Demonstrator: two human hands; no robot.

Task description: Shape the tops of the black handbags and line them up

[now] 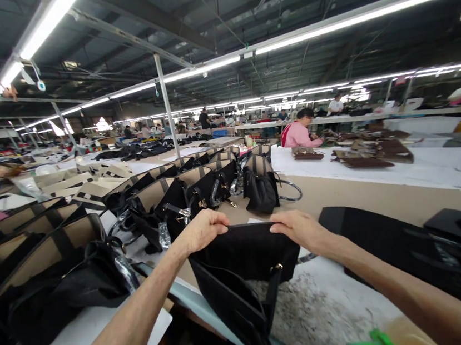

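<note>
A black handbag [246,266] hangs upright in front of me over the near table edge, its strap drooping down. My left hand [203,229] is closed on the left end of its top rim. My right hand [298,228] grips the right end of the same rim. Both arms reach forward from the bottom of the view. Just beyond the bag lie rows of black-and-tan handbags [198,185] leaning against one another, and one stands apart [259,183].
Flat black pieces [390,237] lie on the table at the right. A person in pink [299,130] sits at a far white table with brown bags [373,152]. More workers are farther back. Something green [375,340] lies at the near edge.
</note>
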